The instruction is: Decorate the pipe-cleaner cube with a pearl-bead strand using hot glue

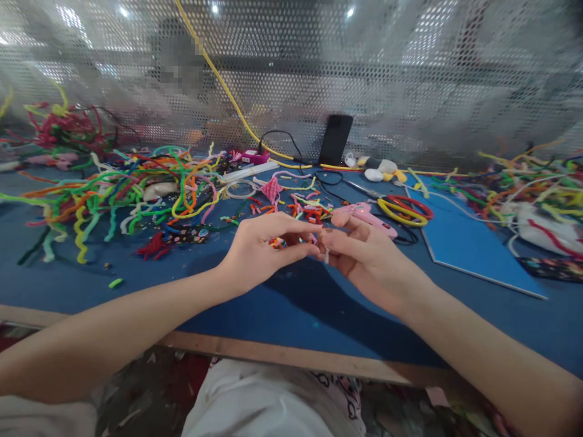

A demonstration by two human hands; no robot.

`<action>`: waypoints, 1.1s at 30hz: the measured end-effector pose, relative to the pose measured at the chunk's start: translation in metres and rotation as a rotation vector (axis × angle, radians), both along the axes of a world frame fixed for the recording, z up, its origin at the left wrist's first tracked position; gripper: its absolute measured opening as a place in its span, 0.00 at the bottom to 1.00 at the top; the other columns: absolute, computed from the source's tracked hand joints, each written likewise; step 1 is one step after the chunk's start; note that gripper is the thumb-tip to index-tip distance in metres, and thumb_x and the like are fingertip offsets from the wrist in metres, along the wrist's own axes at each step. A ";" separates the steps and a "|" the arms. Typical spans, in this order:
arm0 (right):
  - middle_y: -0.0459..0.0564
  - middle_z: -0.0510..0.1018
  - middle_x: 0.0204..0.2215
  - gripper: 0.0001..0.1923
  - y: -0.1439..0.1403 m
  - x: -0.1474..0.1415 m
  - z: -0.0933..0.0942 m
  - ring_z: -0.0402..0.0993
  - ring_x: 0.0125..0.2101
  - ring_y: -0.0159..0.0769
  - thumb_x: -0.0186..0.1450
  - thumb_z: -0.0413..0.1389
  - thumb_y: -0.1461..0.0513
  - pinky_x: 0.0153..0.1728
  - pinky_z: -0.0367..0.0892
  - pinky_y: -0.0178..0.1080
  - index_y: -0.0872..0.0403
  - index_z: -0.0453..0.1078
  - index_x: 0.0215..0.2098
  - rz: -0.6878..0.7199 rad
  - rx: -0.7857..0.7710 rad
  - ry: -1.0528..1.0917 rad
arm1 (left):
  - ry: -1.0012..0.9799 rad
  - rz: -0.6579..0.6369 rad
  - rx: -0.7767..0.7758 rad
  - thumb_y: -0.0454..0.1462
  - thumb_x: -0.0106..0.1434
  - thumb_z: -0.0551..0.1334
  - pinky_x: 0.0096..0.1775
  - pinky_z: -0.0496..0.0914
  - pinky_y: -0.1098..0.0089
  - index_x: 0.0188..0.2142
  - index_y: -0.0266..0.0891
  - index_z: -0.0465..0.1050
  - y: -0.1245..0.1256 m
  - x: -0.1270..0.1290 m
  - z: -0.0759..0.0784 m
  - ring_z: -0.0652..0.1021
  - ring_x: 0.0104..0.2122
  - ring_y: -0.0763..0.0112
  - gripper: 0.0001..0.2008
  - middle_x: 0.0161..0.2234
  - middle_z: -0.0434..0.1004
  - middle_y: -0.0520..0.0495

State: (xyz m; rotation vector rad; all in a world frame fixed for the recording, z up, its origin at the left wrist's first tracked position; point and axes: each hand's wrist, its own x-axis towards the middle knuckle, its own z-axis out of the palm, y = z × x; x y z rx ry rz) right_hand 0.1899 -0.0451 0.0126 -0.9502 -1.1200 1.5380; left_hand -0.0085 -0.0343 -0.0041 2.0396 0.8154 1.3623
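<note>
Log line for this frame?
left hand: holding multicolored piece | right hand: at left hand, grip unclear | scissors: on table, beyond right hand | phone: propped up

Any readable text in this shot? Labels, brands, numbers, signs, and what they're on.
None legible.
Magenta box: small marks on a pale patch, too small to read.
Black patterned strip, left side: tiny coloured print, too blurred to tell if it includes letters.
White clothing: dark line print, partly in view, no readable word.
Black phone: dark face, no text visible.
</note>
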 end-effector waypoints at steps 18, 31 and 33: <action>0.39 0.81 0.23 0.23 -0.002 0.001 -0.001 0.79 0.25 0.28 0.51 0.75 0.63 0.32 0.73 0.31 0.51 0.66 0.36 0.118 -0.082 0.030 | -0.153 -0.167 -0.254 0.40 0.61 0.71 0.31 0.71 0.72 0.32 0.39 0.81 -0.001 0.002 0.004 0.76 0.29 0.74 0.06 0.34 0.80 0.47; 0.46 0.83 0.33 0.14 0.001 0.007 -0.001 0.76 0.34 0.33 0.55 0.73 0.57 0.38 0.73 0.39 0.45 0.84 0.41 0.023 0.338 -0.294 | -0.328 -0.374 -0.681 0.43 0.58 0.74 0.34 0.65 0.74 0.31 0.34 0.76 -0.003 0.009 0.002 0.70 0.28 0.78 0.15 0.28 0.74 0.52; 0.46 0.81 0.31 0.10 0.002 0.008 0.001 0.73 0.33 0.32 0.57 0.71 0.56 0.37 0.71 0.39 0.44 0.85 0.39 0.021 0.389 -0.337 | -0.311 -0.390 -0.702 0.43 0.59 0.74 0.35 0.64 0.74 0.31 0.34 0.76 -0.003 0.008 0.001 0.69 0.28 0.79 0.14 0.27 0.73 0.53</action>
